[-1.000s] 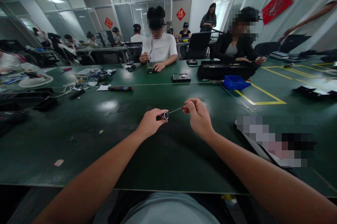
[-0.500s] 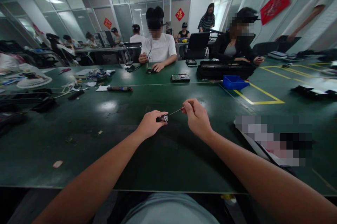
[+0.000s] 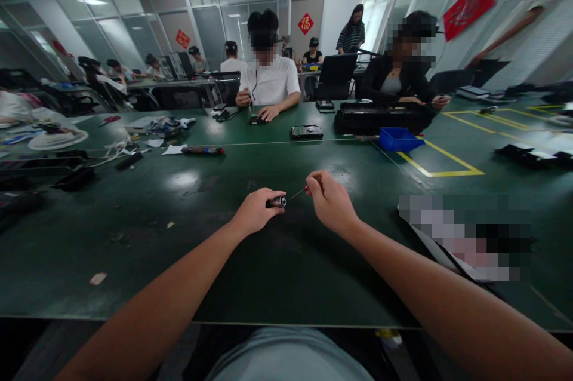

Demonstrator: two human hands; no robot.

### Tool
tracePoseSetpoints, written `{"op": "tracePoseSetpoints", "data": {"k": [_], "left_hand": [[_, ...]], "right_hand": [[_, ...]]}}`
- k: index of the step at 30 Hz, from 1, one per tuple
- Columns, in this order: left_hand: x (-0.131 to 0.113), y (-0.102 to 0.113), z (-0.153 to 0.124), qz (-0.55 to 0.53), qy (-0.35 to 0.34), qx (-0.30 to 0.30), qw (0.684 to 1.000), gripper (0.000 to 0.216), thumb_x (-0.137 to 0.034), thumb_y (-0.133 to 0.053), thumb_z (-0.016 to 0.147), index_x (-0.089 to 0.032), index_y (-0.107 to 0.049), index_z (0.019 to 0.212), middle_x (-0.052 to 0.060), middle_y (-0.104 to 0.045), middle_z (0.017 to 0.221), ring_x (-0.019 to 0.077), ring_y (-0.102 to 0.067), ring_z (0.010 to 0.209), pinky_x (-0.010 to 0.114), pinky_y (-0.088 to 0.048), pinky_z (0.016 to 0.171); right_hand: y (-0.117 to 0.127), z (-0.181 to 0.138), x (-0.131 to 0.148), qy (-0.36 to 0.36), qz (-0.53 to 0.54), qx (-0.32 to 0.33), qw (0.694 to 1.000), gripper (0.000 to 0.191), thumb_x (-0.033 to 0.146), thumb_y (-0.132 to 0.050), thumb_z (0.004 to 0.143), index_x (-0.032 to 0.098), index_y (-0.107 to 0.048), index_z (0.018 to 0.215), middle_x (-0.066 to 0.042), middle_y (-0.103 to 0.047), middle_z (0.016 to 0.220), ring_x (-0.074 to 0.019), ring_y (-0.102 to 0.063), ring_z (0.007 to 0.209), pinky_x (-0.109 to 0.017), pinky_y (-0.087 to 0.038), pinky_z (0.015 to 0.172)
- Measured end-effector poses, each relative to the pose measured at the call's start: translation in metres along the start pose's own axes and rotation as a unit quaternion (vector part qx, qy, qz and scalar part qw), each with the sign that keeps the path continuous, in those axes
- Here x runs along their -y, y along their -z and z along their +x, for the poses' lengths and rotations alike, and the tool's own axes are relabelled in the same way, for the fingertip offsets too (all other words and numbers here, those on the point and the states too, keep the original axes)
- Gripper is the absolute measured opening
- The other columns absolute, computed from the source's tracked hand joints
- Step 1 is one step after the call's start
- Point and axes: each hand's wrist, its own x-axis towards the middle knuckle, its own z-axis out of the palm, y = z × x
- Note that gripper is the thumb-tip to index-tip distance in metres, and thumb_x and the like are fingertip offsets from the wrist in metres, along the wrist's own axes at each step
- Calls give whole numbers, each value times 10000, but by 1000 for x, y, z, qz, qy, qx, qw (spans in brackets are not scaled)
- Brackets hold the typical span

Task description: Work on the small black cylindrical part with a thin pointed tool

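Over the middle of the green table (image 3: pixel 250 285), my left hand (image 3: pixel 256 211) is closed round a small dark cylinder (image 3: pixel 278 202) with a metallic end that faces right. Most of its body is hidden in the fingers. My right hand (image 3: pixel 332 202) pinches a screwdriver (image 3: pixel 307 188) by its reddish handle, which the fingers partly cover. The thin shaft slants down to the left, and its tip is a short way from the cylinder's end, apart from it.
Across the table a person in white (image 3: pixel 271 85) works on a small device. A blue bin (image 3: pixel 400 140), a circuit board unit (image 3: pixel 307 131) and a long black casing (image 3: pixel 380 118) lie at the far side. A dark red-tipped tool (image 3: pixel 203 150) and a white fan-like grille (image 3: pixel 58 140) are at left.
My right hand has shifted slightly left and down, with the screwdriver in it. The cylinder's end looks turned a little in my left hand, which has stayed in place.
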Motion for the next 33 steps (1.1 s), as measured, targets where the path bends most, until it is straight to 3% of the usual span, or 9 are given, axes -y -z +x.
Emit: {"op": "tracePoseSetpoints", "data": {"k": [16, 21, 25, 29, 33], "left_hand": [[-9, 3, -1, -33, 1, -63, 997, 385, -272, -700, 823, -219, -645, 1200, 55, -661, 1132, 214, -606, 1006, 356, -470, 918], [-11, 5, 0, -92, 26, -43, 995, 416, -319, -549, 912, -234, -537, 1319, 69, -636, 1148, 212, -598, 1016, 375, -461, 939], [-11, 11, 3, -146, 75, -30, 986, 380, -420, -448, 947, -203, -520, 1251, 71, -629, 1019, 189, -608, 854, 319, -491, 749], [-17, 19, 7, -91, 82, -10, 992, 436, -553, -489, 911, -181, -576, 1120, 65, -650, 897, 192, -607, 778, 305, -473, 687], [-24, 21, 13, -11, 56, 46, 997, 337, -481, -496, 917, -195, -635, 1032, 65, -683, 916, 209, -631, 809, 315, -470, 716]], "right_hand": [[3, -2, 5, 5, 28, -41, 999, 179, 336, -410, 984, 223, -543, 946, -36, -682, 796, -203, -673, 760, -323, -452, 695], [4, -3, 6, 9, 23, -30, 999, 178, 336, -417, 982, 222, -548, 941, -38, -680, 793, -203, -664, 750, -326, -450, 692], [5, -2, 7, 4, 25, -19, 1000, 187, 338, -411, 985, 220, -551, 948, -48, -685, 805, -209, -667, 760, -333, -453, 691], [5, -2, 6, 10, 22, -20, 1000, 197, 342, -408, 988, 220, -559, 955, -49, -690, 805, -215, -670, 764, -338, -456, 700], [5, -2, 5, 16, 2, -3, 1000, 207, 337, -406, 990, 215, -570, 958, -48, -689, 798, -209, -659, 739, -325, -441, 675]]}}
